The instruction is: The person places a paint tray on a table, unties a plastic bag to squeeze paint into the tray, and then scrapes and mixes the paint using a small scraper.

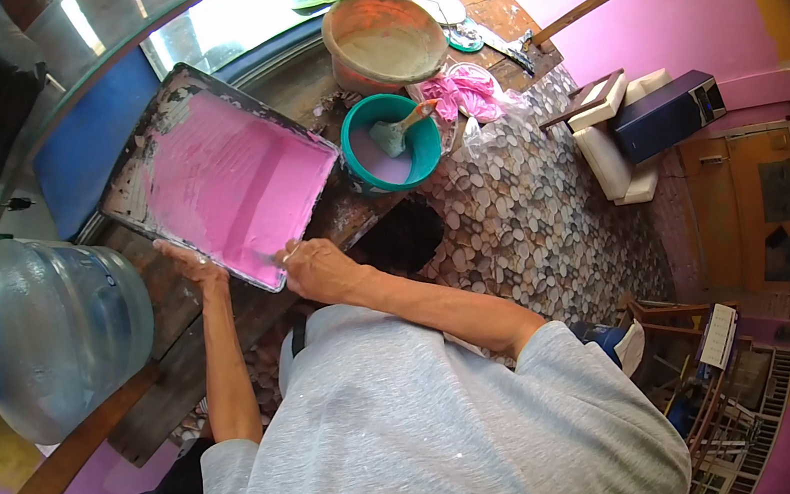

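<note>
A paint tray (167,117) with a dark, paint-crusted rim lies tilted on the wooden bench, its inside coated with wet pink paint (233,174). My left hand (192,263) grips the tray's near left edge, some fingers hidden beneath it. At the near right corner, my right hand (320,271) is closed on a small paint-smeared tool (265,258), whose tip touches the pink paint; its exact kind is unclear. Just right of the tray stands a green bucket (423,157) of pale lilac liquid. A paintbrush (394,133) rests inside it, handle leaning on the rim.
Behind the bucket sits a large orange-brown basin (384,43). Pink crumpled plastic (464,94) lies right of it. A big clear water jug (63,329) lies on its side at left. Pebble-patterned flooring (530,198) extends right, towards a dark blue box-shaped unit (665,118).
</note>
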Motion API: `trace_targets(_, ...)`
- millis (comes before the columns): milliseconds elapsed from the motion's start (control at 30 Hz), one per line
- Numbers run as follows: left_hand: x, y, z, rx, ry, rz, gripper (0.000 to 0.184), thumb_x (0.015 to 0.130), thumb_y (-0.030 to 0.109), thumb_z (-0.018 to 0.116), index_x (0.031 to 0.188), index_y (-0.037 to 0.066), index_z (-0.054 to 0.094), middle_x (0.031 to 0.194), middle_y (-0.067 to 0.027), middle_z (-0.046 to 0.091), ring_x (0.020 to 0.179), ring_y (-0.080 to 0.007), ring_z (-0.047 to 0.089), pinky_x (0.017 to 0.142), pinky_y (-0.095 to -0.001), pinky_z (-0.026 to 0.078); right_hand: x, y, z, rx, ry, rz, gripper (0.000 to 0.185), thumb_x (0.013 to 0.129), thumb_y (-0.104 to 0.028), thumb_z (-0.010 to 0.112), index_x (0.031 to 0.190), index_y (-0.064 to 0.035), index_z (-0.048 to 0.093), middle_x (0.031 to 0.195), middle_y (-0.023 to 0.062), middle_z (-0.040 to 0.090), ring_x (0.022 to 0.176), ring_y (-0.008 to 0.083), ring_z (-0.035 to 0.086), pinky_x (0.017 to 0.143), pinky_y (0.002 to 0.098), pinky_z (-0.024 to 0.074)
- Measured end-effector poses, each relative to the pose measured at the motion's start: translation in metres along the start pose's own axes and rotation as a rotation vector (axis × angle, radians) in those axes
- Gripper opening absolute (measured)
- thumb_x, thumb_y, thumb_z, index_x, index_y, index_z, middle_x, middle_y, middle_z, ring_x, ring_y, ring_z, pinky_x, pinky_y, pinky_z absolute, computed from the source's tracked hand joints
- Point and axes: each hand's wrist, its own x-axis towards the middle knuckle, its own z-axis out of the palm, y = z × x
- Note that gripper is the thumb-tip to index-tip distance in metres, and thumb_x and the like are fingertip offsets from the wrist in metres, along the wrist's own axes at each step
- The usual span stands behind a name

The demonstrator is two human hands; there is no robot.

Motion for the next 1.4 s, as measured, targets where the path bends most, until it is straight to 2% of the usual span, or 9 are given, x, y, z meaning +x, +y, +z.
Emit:
trace_targets(100, 0.001, 0.009, -0.001, -0.119, -0.027, 0.001, 0.061, 0.097, 0.030, 0.034, 0.142, -0.006, 0.013, 0.145, -0.0259, 0.026, 0.130, -0.0351, 0.037, 0.108, -0.0386, 0.033, -0.003, 0.006, 0.009, -0.010, -0.076, -0.038, 0.019, 0.071, -0.009, 0.057, 0.087, 0.0021, 0.058, 0.076, 0.0189, 0.060, 0.075, 0.0337, 0.062, 0.070, 0.0423, 0.0507)
trace_targets(200, -0.026, 0.076, 0.002, -0.559, -0.039, -0.378, 0.067, 0.095, 0.034, 0.041, 0.141, -0.006, 0.015, 0.136, -0.0259, 0.041, 0.121, -0.0368, 0.047, 0.102, -0.0421, 0.040, -0.006, 0.033, 0.015, -0.108, 0.068, 0.001, 0.018, 0.068, -0.012, 0.057, 0.083, -0.0020, 0.060, 0.077, 0.0183, 0.061, 0.073, 0.0341, 0.061, 0.068, 0.0426, 0.0508)
trace_targets(267, -0.005, 0.017, 0.024, -0.174, 0.118, -0.018, 0.073, 0.092, 0.051, 0.039, 0.135, -0.007, 0.031, 0.127, -0.0201, 0.050, 0.107, -0.0343, 0.055, 0.094, -0.0422, 0.044, -0.001, 0.028, -0.004, -0.128, 0.094, 0.043, 0.012, 0.072, -0.010, 0.053, 0.079, -0.0035, 0.060, 0.077, 0.0146, 0.062, 0.072, 0.0312, 0.063, 0.066, 0.0417, 0.0520)
trace_targets(333, -0.013, 0.031, -0.001, -0.221, 0.090, -0.115, 0.082, 0.090, 0.064, 0.034, 0.132, -0.006, 0.039, 0.126, -0.0165, 0.052, 0.107, -0.0294, 0.055, 0.095, -0.0389, 0.043, 0.003, 0.022, -0.009, -0.098, 0.057, -0.004, 0.012, 0.073, -0.007, 0.055, 0.082, 0.0006, 0.059, 0.077, 0.0172, 0.061, 0.071, 0.0325, 0.063, 0.067, 0.0416, 0.0522)
trace_targets(367, -0.026, 0.076, 0.000, -0.491, -0.006, -0.379, 0.084, 0.089, 0.067, 0.030, 0.132, -0.005, 0.040, 0.129, -0.0157, 0.049, 0.115, -0.0257, 0.050, 0.099, -0.0355, 0.040, 0.003, 0.013, -0.012, -0.069, 0.040, -0.005, 0.015, 0.074, -0.008, 0.055, 0.085, 0.0014, 0.059, 0.076, 0.0180, 0.061, 0.072, 0.0330, 0.063, 0.068, 0.0415, 0.0523)
trace_targets(667, -0.020, 0.046, 0.011, -0.640, 0.012, -0.093, 0.085, 0.090, 0.067, 0.028, 0.137, -0.004, 0.034, 0.135, -0.0142, 0.045, 0.120, -0.0251, 0.047, 0.101, -0.0346, 0.038, 0.008, 0.040, -0.022, -0.115, 0.070, 0.106, 0.017, 0.072, -0.007, 0.054, 0.086, 0.0000, 0.061, 0.080, 0.0202, 0.062, 0.077, 0.0355, 0.063, 0.071, 0.0435, 0.0518)
trace_targets(900, -0.037, 0.085, 0.004, -0.798, 0.013, -0.226, 0.072, 0.093, 0.056, 0.038, 0.131, -0.005, 0.041, 0.130, -0.0124, 0.048, 0.114, -0.0223, 0.050, 0.095, -0.0320, 0.041, 0.001, 0.025, -0.009, -0.010, -0.053, 0.036, 0.025, 0.073, -0.010, 0.058, 0.096, 0.0000, 0.060, 0.084, 0.0199, 0.060, 0.078, 0.0358, 0.061, 0.071, 0.0438, 0.0489)
trace_targets(967, -0.034, 0.078, 0.005, -0.694, -0.050, -0.146, 0.085, 0.090, 0.067, 0.026, 0.138, -0.003, 0.031, 0.138, -0.0144, 0.041, 0.122, -0.0260, 0.045, 0.102, -0.0349, 0.037, 0.002, 0.033, -0.010, -0.043, -0.044, 0.079, 0.025, 0.073, -0.010, 0.058, 0.096, 0.0001, 0.061, 0.084, 0.0194, 0.061, 0.079, 0.0354, 0.061, 0.071, 0.0434, 0.0491)
trace_targets(1400, -0.027, 0.063, 0.006, -0.648, -0.020, -0.170, 0.086, 0.090, 0.067, 0.027, 0.140, -0.002, 0.027, 0.139, -0.0147, 0.039, 0.124, -0.0263, 0.043, 0.104, -0.0353, 0.035, 0.004, 0.040, -0.019, -0.053, 0.030, 0.037, 0.022, 0.074, -0.009, 0.056, 0.095, -0.0009, 0.060, 0.083, 0.0184, 0.060, 0.078, 0.0355, 0.061, 0.071, 0.0431, 0.0501)
